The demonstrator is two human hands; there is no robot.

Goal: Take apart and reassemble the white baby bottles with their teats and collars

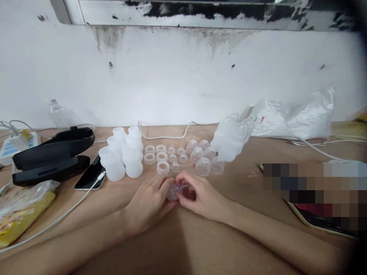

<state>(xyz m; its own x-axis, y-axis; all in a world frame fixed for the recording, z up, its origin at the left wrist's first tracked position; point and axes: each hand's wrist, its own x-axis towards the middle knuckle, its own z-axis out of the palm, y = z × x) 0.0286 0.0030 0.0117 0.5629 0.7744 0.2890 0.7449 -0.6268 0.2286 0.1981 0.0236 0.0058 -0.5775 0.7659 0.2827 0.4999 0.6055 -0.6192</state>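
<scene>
Open room on the table (177, 244) is found between the forearms (97, 231). Just beyond, a small clear plastic piece (172, 192) is held between the two hands: it is steadied by the curled left hand (150, 198) and pinched at the thumb and fingertips of the right hand (203, 193). Close behind, clear rings (162, 160), teats (172, 157) and domed caps (203, 167) are ranged, flanked by white bottles (129, 154) on the left. The table's far edge is bounded by the wall (172, 88)
</scene>
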